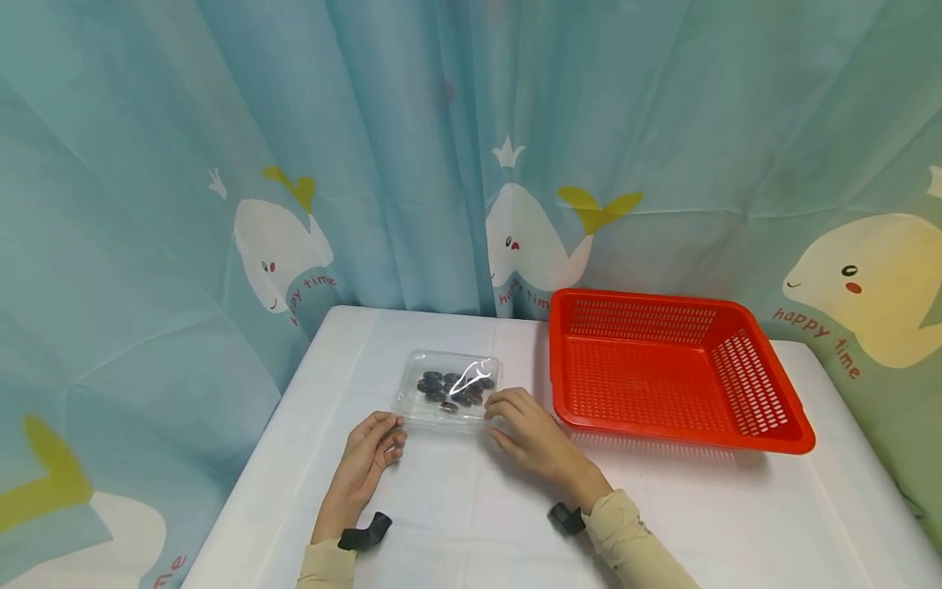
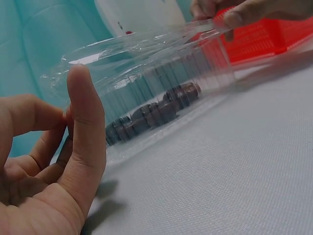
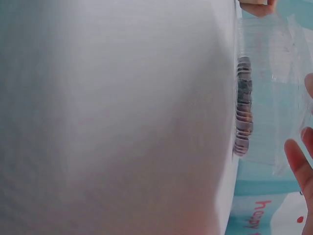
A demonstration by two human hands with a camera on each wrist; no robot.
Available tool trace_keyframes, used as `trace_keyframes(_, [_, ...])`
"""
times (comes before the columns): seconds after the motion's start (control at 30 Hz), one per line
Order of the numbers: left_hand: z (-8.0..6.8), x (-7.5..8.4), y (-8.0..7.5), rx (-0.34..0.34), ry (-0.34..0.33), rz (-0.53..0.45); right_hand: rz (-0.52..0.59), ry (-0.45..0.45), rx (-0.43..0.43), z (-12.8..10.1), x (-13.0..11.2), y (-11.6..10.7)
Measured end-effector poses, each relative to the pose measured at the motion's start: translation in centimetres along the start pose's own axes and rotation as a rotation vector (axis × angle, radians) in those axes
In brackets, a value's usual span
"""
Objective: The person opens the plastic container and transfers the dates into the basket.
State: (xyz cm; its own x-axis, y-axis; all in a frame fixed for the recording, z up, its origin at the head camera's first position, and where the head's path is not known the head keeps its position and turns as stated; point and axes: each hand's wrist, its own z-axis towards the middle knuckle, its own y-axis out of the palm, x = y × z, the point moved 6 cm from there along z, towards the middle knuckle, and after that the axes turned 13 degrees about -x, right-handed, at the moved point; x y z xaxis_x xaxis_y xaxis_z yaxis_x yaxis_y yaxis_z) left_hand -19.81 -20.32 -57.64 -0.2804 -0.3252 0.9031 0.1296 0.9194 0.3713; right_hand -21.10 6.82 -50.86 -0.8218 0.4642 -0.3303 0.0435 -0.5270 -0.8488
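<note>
A clear plastic clamshell box [image 1: 412, 384] lies on the white cloth, with several shiny dark oval pieces [image 1: 456, 391] on its bottom. Its thin, wrinkled lid [image 2: 146, 44] shows over them in the left wrist view. My left hand [image 1: 368, 450] is at the near left corner; its thumb [image 2: 83, 117] stands straight before the box while the bent fingers lie behind, pinching the edge. At the near right corner my right hand [image 1: 533, 433] reaches over the rim, fingers relaxed and parted. Its fingertips [image 3: 294, 149] are right at the lid in the right wrist view.
A red plastic basket [image 1: 662, 438] stands to the right of the box, near the right forearm. Behind the table [image 1: 441, 532] hangs a blue-green curtain [image 1: 412, 164] printed with whales. Each wrist wears a black strap [image 1: 365, 533].
</note>
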Motion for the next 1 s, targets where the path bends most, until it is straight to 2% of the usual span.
trace_keyframes(0.17, [0.06, 0.01, 0.06, -0.006, 0.006, 0.018, 0.078, -0.006, 0.010, -0.25, 0.46, -0.02])
trace_keyframes(0.57, [0.00, 0.06, 0.05, -0.001, -0.003, -0.009, 0.071, -0.034, 0.071, -0.59, 0.76, -0.18])
trace_keyframes(0.83, [-0.02, 0.08, -0.01, 0.003, -0.009, -0.008, 0.041, -0.073, 0.043, -0.36, 0.54, -0.16])
trace_keyframes(1.0, [-0.06, -0.06, -0.04, 0.008, -0.007, -0.032, -0.035, -0.061, 0.034, -0.16, 0.18, -0.05])
